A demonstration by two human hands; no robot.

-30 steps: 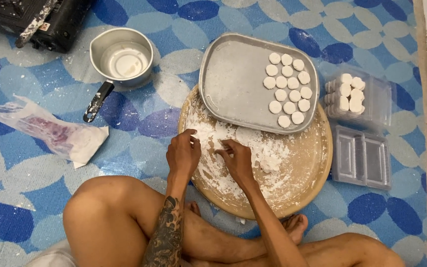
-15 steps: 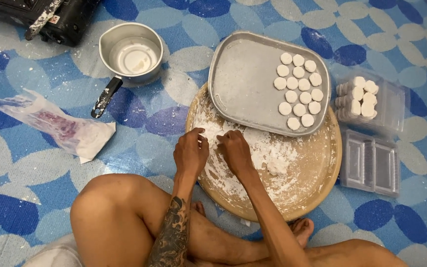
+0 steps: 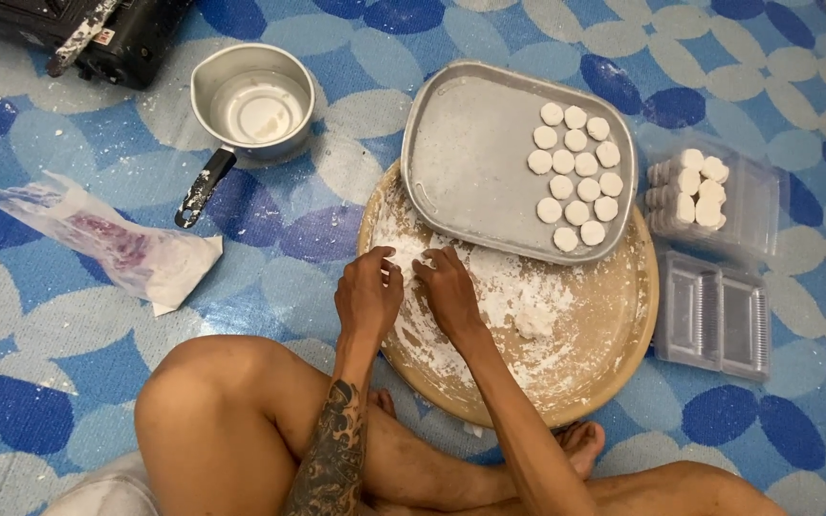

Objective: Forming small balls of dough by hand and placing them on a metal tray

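Head view: left hand and right hand, fingers curled, pinch something unseen on the floured round board. Risk: the metal tray overhanging the board may tip.

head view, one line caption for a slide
Both hands, left hand and right hand, press on a floured round board beside a tray of dough discs.

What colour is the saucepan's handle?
Black, dusted with white flour; the saucepan handle shows best in the head view.
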